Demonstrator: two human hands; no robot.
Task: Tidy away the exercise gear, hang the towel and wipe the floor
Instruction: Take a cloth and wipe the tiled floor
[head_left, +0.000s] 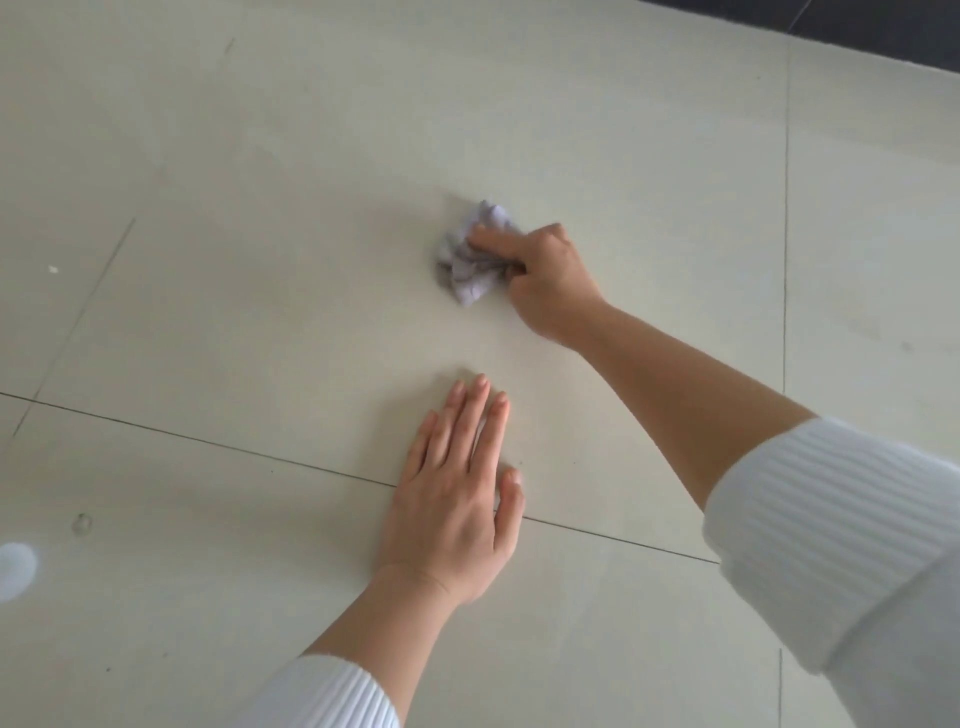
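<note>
A crumpled pale purple-grey cloth (467, 262) lies pressed on the cream tiled floor (260, 260). My right hand (540, 280) is closed around its right side, with the index finger stretched over the top of the cloth. My left hand (457, 488) rests flat on the floor nearer to me, palm down, fingers straight and close together, holding nothing. It lies across a tile joint, well below the cloth. Both sleeves are white and ribbed, pushed up the forearms.
Dark grout lines cross the floor. A small white speck (53, 269) lies at the far left and a faint round mark (82, 522) at the lower left. A dark surface (857, 26) borders the floor at the top right.
</note>
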